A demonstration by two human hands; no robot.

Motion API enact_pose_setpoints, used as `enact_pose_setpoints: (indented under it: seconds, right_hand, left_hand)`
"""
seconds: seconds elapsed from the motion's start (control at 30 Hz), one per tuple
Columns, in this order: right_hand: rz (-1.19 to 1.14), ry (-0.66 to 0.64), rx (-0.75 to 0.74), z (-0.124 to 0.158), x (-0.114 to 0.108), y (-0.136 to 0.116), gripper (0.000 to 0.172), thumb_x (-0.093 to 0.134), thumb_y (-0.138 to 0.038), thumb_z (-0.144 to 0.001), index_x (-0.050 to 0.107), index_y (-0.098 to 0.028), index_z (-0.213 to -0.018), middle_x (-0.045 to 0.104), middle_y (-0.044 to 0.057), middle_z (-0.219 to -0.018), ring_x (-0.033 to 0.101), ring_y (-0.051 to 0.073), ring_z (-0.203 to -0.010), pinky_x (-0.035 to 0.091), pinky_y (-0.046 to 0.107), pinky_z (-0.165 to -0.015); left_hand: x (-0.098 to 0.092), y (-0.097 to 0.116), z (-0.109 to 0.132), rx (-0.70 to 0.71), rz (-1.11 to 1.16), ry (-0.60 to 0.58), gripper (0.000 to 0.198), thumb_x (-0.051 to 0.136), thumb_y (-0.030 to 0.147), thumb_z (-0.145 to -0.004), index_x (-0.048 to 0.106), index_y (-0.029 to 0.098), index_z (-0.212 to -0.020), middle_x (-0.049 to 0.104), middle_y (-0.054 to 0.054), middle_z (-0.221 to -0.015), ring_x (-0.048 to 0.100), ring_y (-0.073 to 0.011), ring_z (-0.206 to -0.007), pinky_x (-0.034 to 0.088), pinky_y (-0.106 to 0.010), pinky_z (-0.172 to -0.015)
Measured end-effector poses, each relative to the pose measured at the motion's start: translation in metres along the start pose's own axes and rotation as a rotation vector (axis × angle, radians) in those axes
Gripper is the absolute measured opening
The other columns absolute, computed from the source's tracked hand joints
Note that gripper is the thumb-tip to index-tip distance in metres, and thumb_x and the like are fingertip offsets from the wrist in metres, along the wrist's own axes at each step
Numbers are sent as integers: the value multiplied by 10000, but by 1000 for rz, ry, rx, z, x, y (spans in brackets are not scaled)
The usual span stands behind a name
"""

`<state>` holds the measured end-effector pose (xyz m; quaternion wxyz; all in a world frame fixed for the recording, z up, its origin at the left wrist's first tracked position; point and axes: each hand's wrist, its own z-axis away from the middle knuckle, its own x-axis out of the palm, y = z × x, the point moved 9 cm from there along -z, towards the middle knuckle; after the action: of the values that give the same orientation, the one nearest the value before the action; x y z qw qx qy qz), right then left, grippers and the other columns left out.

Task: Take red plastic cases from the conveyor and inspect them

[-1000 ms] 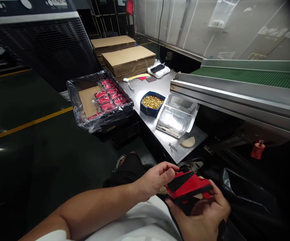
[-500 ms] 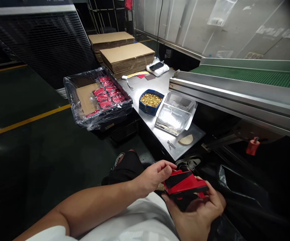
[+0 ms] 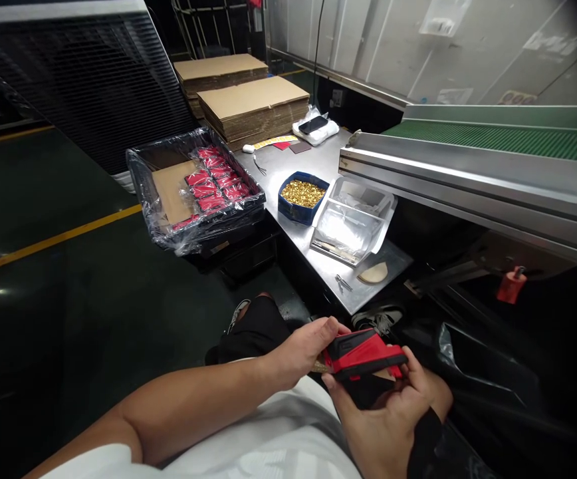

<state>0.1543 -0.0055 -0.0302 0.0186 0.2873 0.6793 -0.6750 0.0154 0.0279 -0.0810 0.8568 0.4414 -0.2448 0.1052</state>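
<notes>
Smooth plastic-looking piece [image 3: 362, 355], glossy metal table [image 3: 318, 159]

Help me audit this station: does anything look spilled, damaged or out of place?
Nothing looks spilled: the gold pieces sit inside the blue bin. The red-and-black part in the right hand shows no obvious damage. A small metal tool lies loose near the table edge, outside the divided tray, which seems slightly untidy.
</notes>
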Motion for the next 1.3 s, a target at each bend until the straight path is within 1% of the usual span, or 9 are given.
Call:
enact_pose_setpoints:
  seconds: [0.17, 0.33, 0.43, 0.5, 0.6, 0.77, 0.93, 1.1, 1.3]
  right_hand:
    - [32, -18, -78, 0, 0, 1, 1190, 921, -452, -559, 275, -162, -1516, 485, 199, -1352, 562, 355, -1211, 450, 633, -1072]
    - [41, -41, -136, -1, -1, 2, 1199, 907, -456, -592, 238, -188, -1551, 482, 205, -1369, 576, 367, -1203, 500, 614, -1012]
    - [45, -43, -147, -2, -1, 0, 1174, 904, -462, -594, 269, -212, -1549, 461, 204, -1402, 547, 389, -1242, 459, 648, -1050]
    - [-31, -78, -74, -3, 2, 5, 1163, 905, -450, -590, 276, -233, -1544, 448, 207, -1435, 520, 411, -1282, 429, 688, -1066]
    - [-202, -144, 135, -4, 7, 22, 1144, 911, -432, -579, 291, -258, -1525, 479, 202, -1435, 497, 436, -1320, 390, 745, -1072]
    - [-438, -220, 372, -6, 15, 46, 968, 867, -436, -680, 335, -299, -1477, 503, 147, -1447, 478, 371, -1366, 295, 716, -1171]
    - [-512, -186, 442, -6, 19, 58, 958, 879, -468, -644, 385, -283, -1443, 529, 135, -1422, 507, 355, -1318, 249, 714, -1192]
    - [-544, -212, 454, -4, 25, 60, 931, 869, -461, -662, 390, -278, -1440, 535, 122, -1408, 499, 332, -1312, 211, 692, -1212]
    - [-624, -251, 574, 1, 30, 62, 897, 853, -509, -661, 417, -295, -1414, 559, 107, -1398, 521, 323, -1316, 242, 656, -1222]
  left_hand:
    - [-1, 1, 1, -8, -27, 13, 886, 596, 926, -662, 690, 114, -1002, 633, -67, -875, 546, -166, -780, 409, -294, -742]
    - [-1, 10, 4, 46, -180, 14, 899, 490, 930, -737, 692, 94, -996, 622, -64, -871, 518, -163, -797, 403, -305, -789]
    - [-2, 11, 6, 54, -213, -4, 862, 484, 897, -782, 681, 89, -1009, 604, -55, -851, 498, -151, -770, 396, -292, -761]
    - [-2, 11, 6, 73, -232, -18, 824, 465, 868, -823, 679, 95, -1011, 606, -54, -856, 503, -148, -766, 399, -287, -752]
    - [-5, 13, 7, 136, -277, -32, 769, 420, 820, -886, 673, 107, -1027, 638, -74, -910, 550, -166, -823, 432, -300, -799]
    - [-10, 9, 10, 155, -346, -42, 738, 479, 800, -880, 658, 122, -1112, 676, -102, -964, 597, -193, -853, 463, -326, -804]
    - [-9, 11, 16, 178, -473, -46, 724, 535, 804, -846, 650, 141, -1115, 699, -105, -954, 642, -221, -854, 501, -331, -769]
    - [-11, 30, 21, 372, -695, 54, 636, 478, 760, -907, 684, 191, -1104, 651, -98, -1113, 612, -236, -1009, 502, -358, -896]
    - [-3, 44, 29, 492, -615, 40, 408, 588, 565, -954, 683, 185, -1069, 654, -92, -1146, 616, -219, -1060, 482, -354, -983]
